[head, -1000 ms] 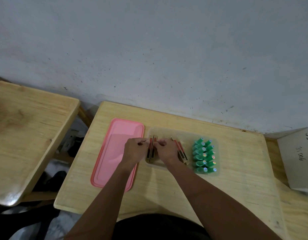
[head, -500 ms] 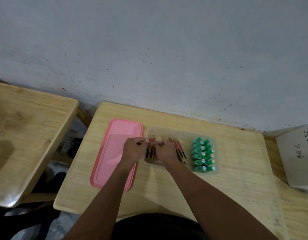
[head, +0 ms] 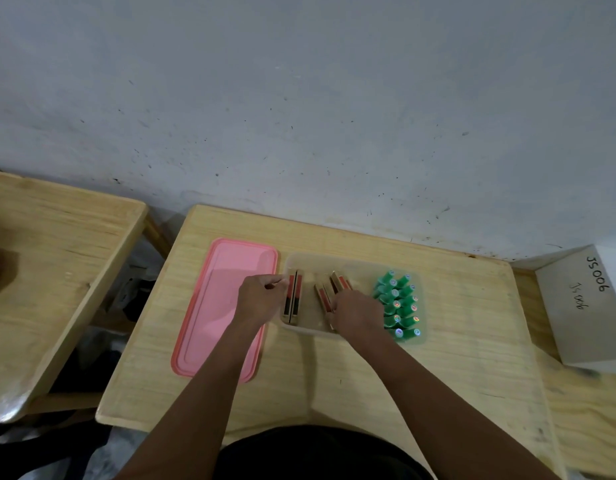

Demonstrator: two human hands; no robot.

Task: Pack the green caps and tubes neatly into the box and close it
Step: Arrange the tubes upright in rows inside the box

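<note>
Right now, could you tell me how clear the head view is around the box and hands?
Head view: dim light; bright glints on the green caps; the clear box looks hazy; left hand and right hand slightly soft; wide-angle distortion bows the table edges.

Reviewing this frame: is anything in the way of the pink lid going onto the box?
Yes. Both hands are in the open box: the left hand pinches the left tubes, the right hand covers the middle tubes. The left forearm also crosses the pink lid lying beside it.
</note>
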